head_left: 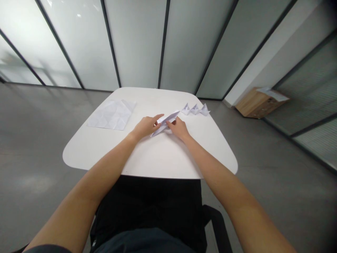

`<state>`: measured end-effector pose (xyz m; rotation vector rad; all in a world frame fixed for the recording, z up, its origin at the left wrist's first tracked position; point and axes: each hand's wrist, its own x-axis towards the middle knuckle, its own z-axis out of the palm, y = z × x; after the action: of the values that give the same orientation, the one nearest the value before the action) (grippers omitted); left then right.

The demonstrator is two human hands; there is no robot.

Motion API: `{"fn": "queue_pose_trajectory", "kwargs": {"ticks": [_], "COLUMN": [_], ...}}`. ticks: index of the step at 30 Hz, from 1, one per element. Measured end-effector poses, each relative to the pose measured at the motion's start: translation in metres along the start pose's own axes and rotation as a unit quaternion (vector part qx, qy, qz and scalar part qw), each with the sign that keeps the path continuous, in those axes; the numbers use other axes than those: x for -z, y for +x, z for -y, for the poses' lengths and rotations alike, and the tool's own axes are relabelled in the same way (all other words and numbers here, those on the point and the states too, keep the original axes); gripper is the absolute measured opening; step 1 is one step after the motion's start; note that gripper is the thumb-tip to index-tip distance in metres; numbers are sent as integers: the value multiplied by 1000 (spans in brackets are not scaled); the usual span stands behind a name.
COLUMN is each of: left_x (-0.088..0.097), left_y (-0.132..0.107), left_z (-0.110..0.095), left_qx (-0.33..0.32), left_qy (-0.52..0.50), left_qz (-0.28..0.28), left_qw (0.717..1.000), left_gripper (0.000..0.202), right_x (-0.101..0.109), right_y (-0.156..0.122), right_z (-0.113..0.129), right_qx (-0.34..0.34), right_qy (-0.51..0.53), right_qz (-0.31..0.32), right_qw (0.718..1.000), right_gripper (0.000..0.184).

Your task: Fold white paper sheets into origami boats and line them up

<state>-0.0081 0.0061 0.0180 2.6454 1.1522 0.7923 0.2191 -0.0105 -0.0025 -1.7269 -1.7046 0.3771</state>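
Note:
My left hand [146, 126] and my right hand [179, 128] meet near the middle of a white rounded table [84, 154]. Between them lies a long, narrow folded white paper [163, 124], its pointed end toward the lower left. The fingers of both hands rest on it and pinch it from either side. Beyond my right hand stands a row of 3 small pointed paper folds [195, 109]. To the left of my left hand lies a flat, creased white sheet [112, 114], out of reach of my fingers.
A wooden box [259, 103] with white paper on top stands on the grey floor at the right. Frosted glass panels with dark frames run behind the table. A black chair arm [216, 225] shows below the table's near edge.

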Motion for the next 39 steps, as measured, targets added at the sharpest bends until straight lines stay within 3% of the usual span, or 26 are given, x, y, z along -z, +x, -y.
{"fn": "queue_pose_trajectory", "kwargs": {"ticks": [4, 10, 16, 22, 29, 34, 39], "left_x": [2, 4, 3, 6, 4, 0, -6], "left_y": [-1, -2, 2, 4, 3, 5, 8], "left_z": [-1, -10, -13, 0, 6, 3, 7], "left_qx": [-5, -9, 67, 135, 183, 207, 231], "left_qy": [-6, 25, 28, 4, -128, -262, -334], "left_qz": [0, -26, -47, -75, -69, -80, -85], "left_qw": [1000, 999, 996, 988, 972, 939, 910], "left_gripper": [53, 52, 43, 43, 43, 48, 56], "right_x": [-3, -4, -2, 4, 10, 14, 13], "right_y": [-3, -4, -4, -4, -1, -1, 0], "right_z": [3, 5, 4, 6, 5, 5, 1], "right_qx": [15, 53, 91, 90, 104, 118, 100], "right_qy": [3, -4, -26, 6, 29, 52, 68], "right_qz": [0, -4, -26, -45, -65, -96, -83], "right_qw": [1000, 999, 995, 995, 992, 987, 989], "right_gripper": [21, 25, 30, 56, 26, 28, 34]}}
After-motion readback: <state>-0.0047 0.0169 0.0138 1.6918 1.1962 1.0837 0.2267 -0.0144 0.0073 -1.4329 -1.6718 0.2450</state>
